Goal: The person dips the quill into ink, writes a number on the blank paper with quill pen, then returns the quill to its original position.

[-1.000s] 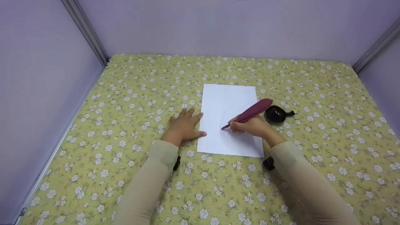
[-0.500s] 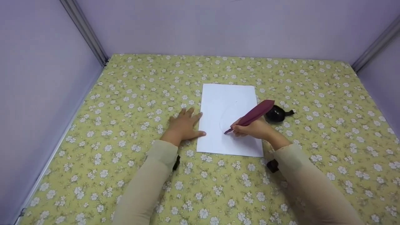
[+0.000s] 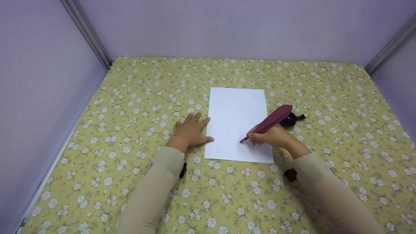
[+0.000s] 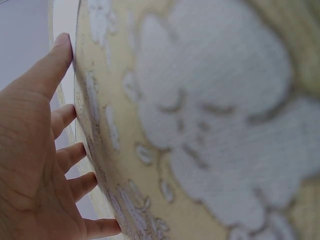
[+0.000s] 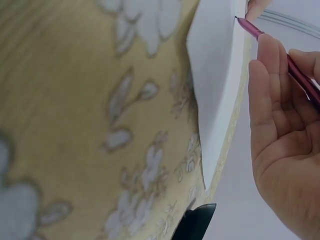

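A white sheet of paper (image 3: 222,110) lies on the flowered cloth, with a faint curved line (image 3: 228,126) on it. My right hand (image 3: 272,136) pinches a dark red feather-shaped pen (image 3: 274,118), its tip low on the sheet at the curve's lower end. The right wrist view shows the pen shaft (image 5: 300,80) between thumb and fingers, and the paper's edge lifted slightly off the cloth. My left hand (image 3: 189,132) lies with spread fingers at the paper's left edge, thumb on the sheet. In the left wrist view its fingertips (image 4: 67,112) touch the surface.
A glossy black round object with a short stub (image 3: 289,120) sits right of the paper, partly hidden behind the pen and right hand. Yellow flowered cloth (image 3: 146,97) covers the table. Pale lilac panels (image 3: 234,32) stand at the back and sides.
My right hand has moved the pen tip down and to the right across the paper, and the curved line has grown longer. My left hand has stayed in place.
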`<action>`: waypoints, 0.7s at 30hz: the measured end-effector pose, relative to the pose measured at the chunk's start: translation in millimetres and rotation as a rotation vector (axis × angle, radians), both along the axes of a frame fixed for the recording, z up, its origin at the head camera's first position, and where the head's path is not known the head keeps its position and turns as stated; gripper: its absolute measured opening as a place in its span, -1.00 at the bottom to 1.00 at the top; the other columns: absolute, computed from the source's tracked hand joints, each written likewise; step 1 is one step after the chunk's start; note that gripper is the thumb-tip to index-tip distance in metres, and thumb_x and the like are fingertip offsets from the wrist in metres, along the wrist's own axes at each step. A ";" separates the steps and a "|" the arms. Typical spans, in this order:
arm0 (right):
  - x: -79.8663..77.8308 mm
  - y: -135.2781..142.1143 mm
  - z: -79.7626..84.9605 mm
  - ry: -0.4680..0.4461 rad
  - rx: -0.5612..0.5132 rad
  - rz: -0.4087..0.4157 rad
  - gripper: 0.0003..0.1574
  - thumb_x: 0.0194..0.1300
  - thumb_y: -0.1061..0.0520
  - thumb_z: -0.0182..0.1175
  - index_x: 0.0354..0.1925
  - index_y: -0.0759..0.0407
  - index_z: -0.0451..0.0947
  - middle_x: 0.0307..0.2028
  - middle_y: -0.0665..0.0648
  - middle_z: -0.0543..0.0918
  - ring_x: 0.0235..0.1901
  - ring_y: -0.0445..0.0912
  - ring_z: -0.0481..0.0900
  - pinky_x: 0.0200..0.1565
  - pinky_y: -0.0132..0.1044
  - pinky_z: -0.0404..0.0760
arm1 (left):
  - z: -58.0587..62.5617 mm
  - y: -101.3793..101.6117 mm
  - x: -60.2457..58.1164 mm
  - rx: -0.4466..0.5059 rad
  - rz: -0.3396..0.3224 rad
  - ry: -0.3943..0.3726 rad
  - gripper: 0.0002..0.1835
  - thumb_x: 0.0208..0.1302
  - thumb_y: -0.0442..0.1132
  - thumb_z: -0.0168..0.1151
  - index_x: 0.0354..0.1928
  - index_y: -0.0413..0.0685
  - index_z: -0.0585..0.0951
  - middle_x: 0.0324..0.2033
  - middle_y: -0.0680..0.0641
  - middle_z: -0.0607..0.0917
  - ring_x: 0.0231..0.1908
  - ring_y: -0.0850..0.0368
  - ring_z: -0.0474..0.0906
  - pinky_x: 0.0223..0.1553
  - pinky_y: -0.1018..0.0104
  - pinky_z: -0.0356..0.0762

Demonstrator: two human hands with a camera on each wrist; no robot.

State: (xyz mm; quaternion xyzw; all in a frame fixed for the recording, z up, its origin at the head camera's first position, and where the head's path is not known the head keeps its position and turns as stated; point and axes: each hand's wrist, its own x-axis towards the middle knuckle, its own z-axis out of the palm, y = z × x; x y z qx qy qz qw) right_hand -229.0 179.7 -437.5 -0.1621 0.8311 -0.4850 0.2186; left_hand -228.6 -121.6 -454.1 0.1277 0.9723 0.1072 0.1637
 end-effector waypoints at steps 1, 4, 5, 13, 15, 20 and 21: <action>0.1 1.4 -0.1 -0.001 0.000 -0.002 -0.68 0.29 0.16 0.26 -0.13 0.42 0.64 -0.35 0.25 0.72 -0.35 -0.05 0.71 -0.27 -0.22 0.66 | 0.3 -0.1 0.1 0.003 0.000 -0.001 -0.07 0.14 0.45 0.05 0.49 0.35 0.03 0.49 -0.03 -0.13 0.44 -0.14 -0.29 0.22 -0.42 -0.14; 0.9 5.1 0.6 0.000 0.001 -0.005 -0.67 0.29 0.15 0.26 -0.13 0.43 0.64 -0.34 0.25 0.72 -0.34 -0.04 0.71 -0.27 -0.22 0.66 | 1.3 -0.2 0.3 0.009 0.000 0.001 -0.07 0.14 0.45 0.05 0.49 0.35 0.03 0.49 -0.04 -0.13 0.44 -0.14 -0.30 0.22 -0.42 -0.14; 1.2 6.3 1.1 0.003 0.006 -0.005 -0.67 0.30 0.14 0.26 -0.13 0.43 0.64 -0.34 0.25 0.72 -0.34 -0.04 0.71 -0.28 -0.22 0.66 | 1.5 -0.1 0.4 0.010 0.000 0.002 -0.07 0.14 0.44 0.06 0.49 0.35 0.03 0.49 -0.04 -0.13 0.44 -0.14 -0.29 0.22 -0.42 -0.14; 2.7 15.8 4.8 0.022 0.031 -0.022 -0.66 0.31 0.14 0.24 -0.12 0.43 0.64 -0.35 0.26 0.72 -0.35 -0.03 0.71 -0.27 -0.22 0.66 | 1.1 0.3 0.6 0.002 0.002 0.005 -0.07 0.13 0.45 0.05 0.49 0.34 0.04 0.49 -0.04 -0.12 0.44 -0.15 -0.29 0.22 -0.41 -0.13; 2.5 18.3 5.0 0.028 0.049 -0.037 -0.67 0.31 0.14 0.24 -0.12 0.42 0.65 -0.36 0.25 0.72 -0.36 -0.03 0.71 -0.28 -0.23 0.66 | 0.7 0.4 0.3 -0.005 -0.002 0.008 -0.06 0.13 0.46 0.05 0.49 0.34 0.04 0.48 -0.05 -0.11 0.44 -0.15 -0.28 0.22 -0.42 -0.12; 1.1 23.3 5.6 0.021 0.094 -0.097 -0.64 0.29 0.08 0.26 -0.15 0.40 0.66 -0.39 0.21 0.72 -0.39 -0.08 0.70 -0.30 -0.29 0.65 | -0.1 -0.2 -0.5 0.002 -0.005 0.011 -0.07 0.12 0.46 0.05 0.49 0.35 0.04 0.49 -0.04 -0.11 0.44 -0.14 -0.28 0.22 -0.42 -0.11; 0.8 23.7 5.9 0.017 0.101 -0.108 -0.63 0.29 0.07 0.27 -0.15 0.40 0.66 -0.40 0.21 0.72 -0.39 -0.09 0.70 -0.31 -0.30 0.65 | -0.5 -0.5 -0.6 0.007 -0.005 0.011 -0.07 0.12 0.46 0.05 0.49 0.35 0.04 0.49 -0.04 -0.11 0.44 -0.14 -0.29 0.21 -0.42 -0.11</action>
